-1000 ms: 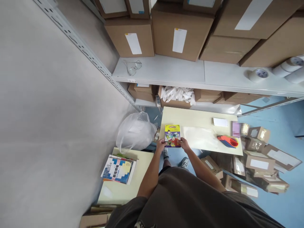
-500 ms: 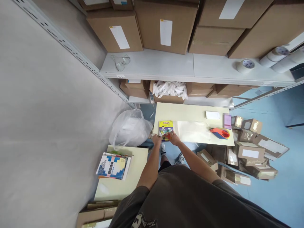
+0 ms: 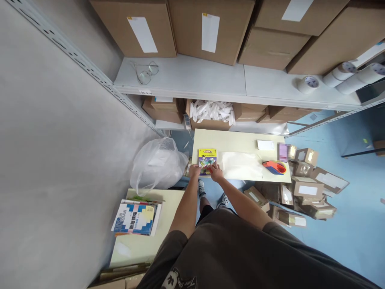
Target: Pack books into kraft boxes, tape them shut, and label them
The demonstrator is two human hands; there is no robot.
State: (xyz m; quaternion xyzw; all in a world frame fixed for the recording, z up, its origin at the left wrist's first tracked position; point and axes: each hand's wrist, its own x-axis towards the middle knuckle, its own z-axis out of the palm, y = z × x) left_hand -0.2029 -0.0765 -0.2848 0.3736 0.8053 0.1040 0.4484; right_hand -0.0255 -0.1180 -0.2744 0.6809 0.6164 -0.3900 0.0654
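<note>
A small yellow and purple book lies near the left end of the cream table. My left hand is closed at the book's lower left edge, its fingertips too small to make out. My right hand rests on the book's lower right part, with fingers spread over the cover. Right of the book lies a white plastic bag or sheet. Farther right are a red and blue tape dispenser, a white pad and a purple item.
A clear plastic bag bulges left of the table. Stacked books lie on a lower-left table. A grey shelf with cartons, glasses and tape rolls runs ahead. Cardboard boxes crowd the floor at right.
The view has shifted slightly. My right hand's fingers now lie a little differently on the book, and the book remains at the table's left end.
</note>
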